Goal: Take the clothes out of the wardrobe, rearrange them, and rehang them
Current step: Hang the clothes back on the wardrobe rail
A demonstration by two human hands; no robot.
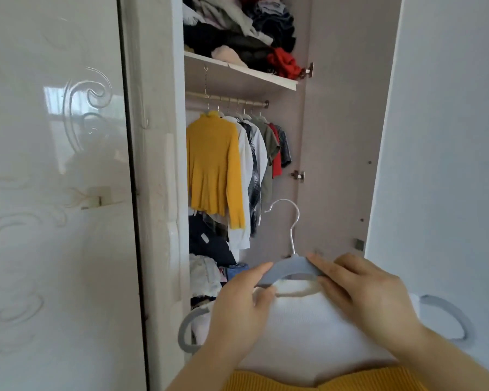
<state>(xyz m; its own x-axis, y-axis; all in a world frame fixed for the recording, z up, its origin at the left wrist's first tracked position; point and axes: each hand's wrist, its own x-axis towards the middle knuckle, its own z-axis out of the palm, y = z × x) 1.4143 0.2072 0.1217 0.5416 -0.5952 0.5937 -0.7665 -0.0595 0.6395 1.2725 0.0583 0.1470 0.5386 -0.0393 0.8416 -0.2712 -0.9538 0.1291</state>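
Observation:
A white knitted garment (308, 328) hangs on a grey-blue hanger (288, 266) with a metal hook, low in the view before the open wardrobe. My left hand (237, 309) pinches the hanger's left shoulder and the garment's collar. My right hand (362, 289) grips the hanger's right shoulder near the neck. On the wardrobe rail (226, 98) hang a yellow sweater (212, 165), white shirts (249, 165), a plaid shirt, an olive top and a red one.
A shelf (237, 71) above the rail holds a heap of crumpled clothes. More clothes (206, 272) are piled on the wardrobe floor. A glossy white door (54, 193) stands shut at left; an open door (441, 136) is at right. Yellow knit fabric (266, 382) shows at the bottom edge.

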